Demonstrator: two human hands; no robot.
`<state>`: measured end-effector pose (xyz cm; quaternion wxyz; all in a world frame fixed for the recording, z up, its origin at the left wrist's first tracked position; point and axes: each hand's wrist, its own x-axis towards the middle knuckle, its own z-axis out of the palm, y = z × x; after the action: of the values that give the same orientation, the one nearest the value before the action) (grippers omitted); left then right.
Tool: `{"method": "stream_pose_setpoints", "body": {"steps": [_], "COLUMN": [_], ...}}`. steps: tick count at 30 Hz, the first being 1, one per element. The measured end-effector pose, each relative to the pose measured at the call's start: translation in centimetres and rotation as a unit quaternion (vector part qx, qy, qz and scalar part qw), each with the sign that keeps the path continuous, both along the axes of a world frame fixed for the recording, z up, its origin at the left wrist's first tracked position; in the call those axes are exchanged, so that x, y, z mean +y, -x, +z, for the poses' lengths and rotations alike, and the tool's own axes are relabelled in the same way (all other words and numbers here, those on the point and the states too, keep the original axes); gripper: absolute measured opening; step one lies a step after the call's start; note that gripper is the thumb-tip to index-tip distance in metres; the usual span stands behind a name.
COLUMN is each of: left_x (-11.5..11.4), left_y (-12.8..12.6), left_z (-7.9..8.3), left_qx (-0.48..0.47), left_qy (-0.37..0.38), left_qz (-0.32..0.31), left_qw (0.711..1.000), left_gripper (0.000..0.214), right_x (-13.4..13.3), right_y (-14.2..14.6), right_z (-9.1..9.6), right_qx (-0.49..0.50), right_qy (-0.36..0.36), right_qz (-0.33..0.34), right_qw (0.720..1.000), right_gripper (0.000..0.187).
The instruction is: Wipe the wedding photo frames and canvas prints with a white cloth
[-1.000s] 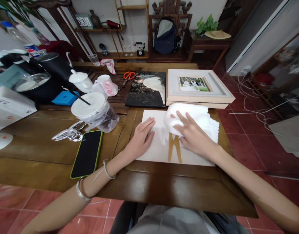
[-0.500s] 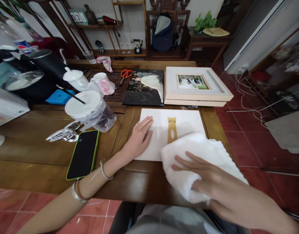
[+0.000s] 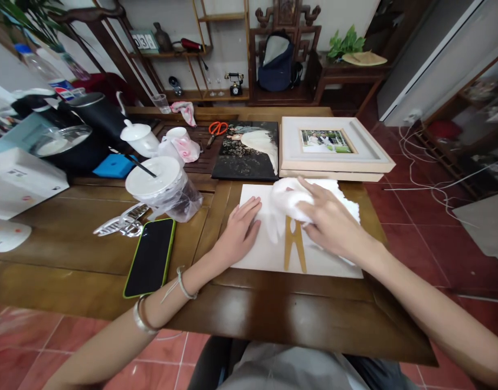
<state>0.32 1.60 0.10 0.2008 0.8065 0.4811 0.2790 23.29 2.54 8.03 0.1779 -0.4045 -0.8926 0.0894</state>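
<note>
A white board (image 3: 269, 252), the back of a frame, lies flat on the wooden table (image 3: 90, 254) in front of me, with a gold stand piece (image 3: 294, 249) on it. My left hand (image 3: 238, 230) lies flat and open on the board's left edge. My right hand (image 3: 328, 222) presses a white cloth (image 3: 287, 200) onto the upper part of the board, fingers curled over the cloth. The cloth covers the top of the gold piece.
Behind the board lie a dark photo print (image 3: 249, 154) and a stacked white picture frame (image 3: 334, 149). A black phone (image 3: 150, 262), a hair clip (image 3: 121, 225), a lidded cup in plastic (image 3: 162, 187), orange scissors (image 3: 216, 130) and white boxes (image 3: 19, 181) crowd the left.
My right hand pulled the cloth down toward the table's near edge, uncovering the gold piece, then pushed it back up over the board's top. My left hand stayed in place.
</note>
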Motion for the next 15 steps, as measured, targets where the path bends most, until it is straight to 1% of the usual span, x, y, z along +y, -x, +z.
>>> {"method": "stream_pose_setpoints", "body": {"steps": [2, 3, 5, 9, 13, 15], "left_x": [0.0, 0.0, 0.0, 0.0, 0.0, 0.0], "left_y": [0.0, 0.0, 0.1, 0.1, 0.1, 0.0], "left_z": [-0.1, -0.1, -0.2, -0.2, -0.2, -0.1], "left_qx": [-0.001, -0.003, -0.008, -0.016, -0.012, -0.006], "left_qy": [-0.001, -0.003, -0.005, -0.008, -0.007, -0.007], "left_qz": [-0.001, -0.001, -0.003, -0.003, -0.001, -0.003], "left_qw": [1.0, 1.0, 1.0, 1.0, 1.0, 1.0], "left_gripper": [0.041, 0.041, 0.041, 0.041, 0.041, 0.041], "right_x": [0.4, 0.4, -0.3, -3.2, -6.7, -7.9], "right_y": [0.9, 1.1, 1.0, 0.2, 0.0, -0.2], "right_z": [-0.6, -0.8, -0.9, -0.1, 1.5, 2.2], "right_qx": [-0.074, -0.095, -0.118, -0.122, -0.102, -0.081], "right_qy": [-0.009, -0.004, 0.007, 0.046, 0.099, 0.129], "right_qz": [0.04, 0.054, 0.075, 0.108, 0.139, 0.154], "right_qw": [0.996, 0.994, 0.99, 0.986, 0.98, 0.976], "right_gripper": [0.035, 0.038, 0.039, 0.035, 0.029, 0.029]}}
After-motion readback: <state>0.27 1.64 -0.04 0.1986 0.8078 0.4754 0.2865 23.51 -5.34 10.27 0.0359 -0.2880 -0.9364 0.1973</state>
